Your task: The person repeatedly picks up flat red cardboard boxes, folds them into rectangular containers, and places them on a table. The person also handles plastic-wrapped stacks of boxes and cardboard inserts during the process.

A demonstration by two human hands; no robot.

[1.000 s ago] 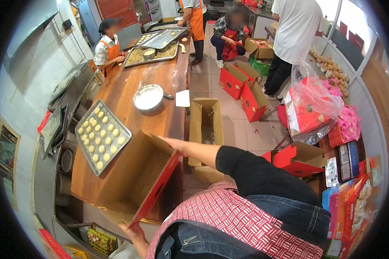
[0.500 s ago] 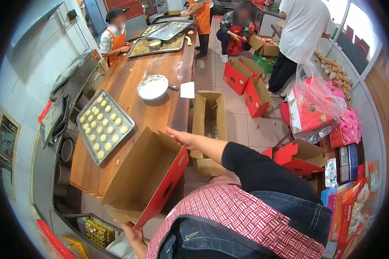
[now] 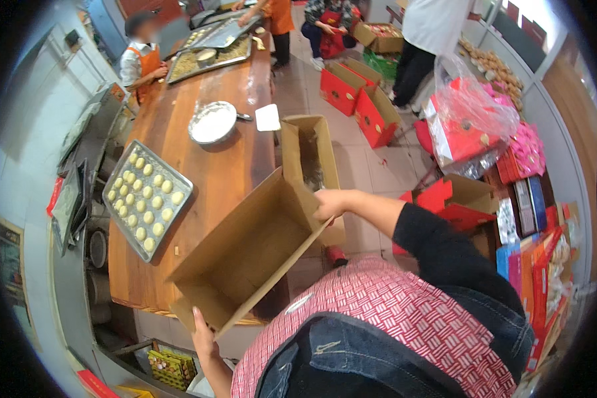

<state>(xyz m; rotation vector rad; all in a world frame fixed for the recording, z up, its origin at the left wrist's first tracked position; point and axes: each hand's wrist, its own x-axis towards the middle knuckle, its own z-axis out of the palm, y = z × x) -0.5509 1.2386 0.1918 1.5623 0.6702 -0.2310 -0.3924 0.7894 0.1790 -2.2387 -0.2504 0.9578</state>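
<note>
Between my hands is a large open cardboard box point(image 3: 249, 255), plain brown inside. Its inside faces up toward me and looks empty, while its outer faces are mostly hidden. My right hand point(image 3: 331, 203) is closed on the far right end of the box, fingers folded over the edge. At the near left corner, my left hand point(image 3: 204, 337) grips the rim, part of its fingers hidden by the cardboard. The box is held at a slant over the near right edge of the wooden table point(image 3: 235, 172).
On the table lie a tray of pale dough rounds point(image 3: 146, 199), a pan of white powder point(image 3: 212, 124) and a white scraper point(image 3: 267, 117). A tall brown carton point(image 3: 325, 152) stands beside it. Red boxes point(image 3: 377, 119) sit on the floor; several people are farther back.
The box has turned so that its inside shows more and its red outer side no longer does. My right hand has moved right and now grips the end; my left hand has risen slightly.
</note>
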